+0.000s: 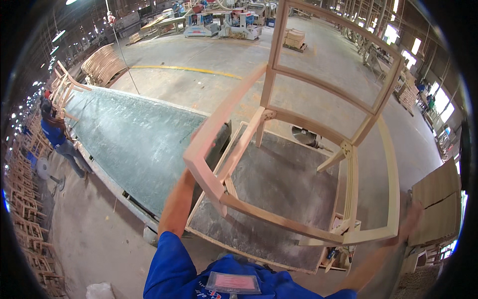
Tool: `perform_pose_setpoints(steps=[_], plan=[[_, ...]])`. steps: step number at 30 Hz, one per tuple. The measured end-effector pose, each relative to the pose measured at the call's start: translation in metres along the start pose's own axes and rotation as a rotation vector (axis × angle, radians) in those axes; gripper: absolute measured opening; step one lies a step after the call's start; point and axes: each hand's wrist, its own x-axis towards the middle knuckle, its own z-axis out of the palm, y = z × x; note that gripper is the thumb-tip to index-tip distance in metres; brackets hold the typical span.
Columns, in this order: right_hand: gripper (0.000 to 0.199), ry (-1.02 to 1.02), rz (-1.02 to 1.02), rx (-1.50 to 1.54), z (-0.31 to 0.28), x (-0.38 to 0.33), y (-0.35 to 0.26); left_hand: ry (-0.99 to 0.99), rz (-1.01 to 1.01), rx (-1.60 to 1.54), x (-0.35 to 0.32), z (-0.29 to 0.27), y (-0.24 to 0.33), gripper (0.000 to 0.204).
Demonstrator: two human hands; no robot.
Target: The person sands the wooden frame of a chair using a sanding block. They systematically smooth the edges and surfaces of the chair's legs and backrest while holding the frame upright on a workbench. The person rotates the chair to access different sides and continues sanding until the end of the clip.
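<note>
"So, what pose is seen?"
"The left forearm is raised, its hand hidden behind the left armrest of the chair; the right hand, blurred, is held out beside the right armrest. Neither grip can be told."
"And the chair?"
"Seen over a low table; farther left, a green table."

Chair of bare pale wood, just an open frame: see-through back between rails, open seat, curved arms, pinkish along the left one. Dark dots on the corner blocks at the rear of the seat. Seat-side up, back at the far side, over a dark-topped bench; leg contact unclear.
</note>
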Motion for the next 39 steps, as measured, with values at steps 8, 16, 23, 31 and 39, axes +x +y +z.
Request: perform_pose_setpoints(steps=[8,16,23,31,39], plan=[[0.031,-0.756,-0.433,-0.227,0.066,-0.148,-0.194,-0.049,0.443,0.616,0.132,0.116,-0.012,0.045],[0.039,-1.516,-0.208,-0.137,0.176,-0.252,-0.201,0.234,0.788,0.83,0.174,0.21,-0.023,0.048],[0.041,-1.555,-0.052,-0.191,0.187,-0.286,-0.185,0.012,0.712,0.741,0.142,0.2,-0.026,0.048],[0.044,-1.563,-0.035,-0.251,0.196,-0.289,-0.192,0.043,0.792,0.648,0.156,0.205,-0.021,0.051],[0.044,-1.571,-0.016,-0.26,0.194,-0.291,-0.184,-0.043,0.855,0.866,0.154,0.193,-0.019,0.05]])
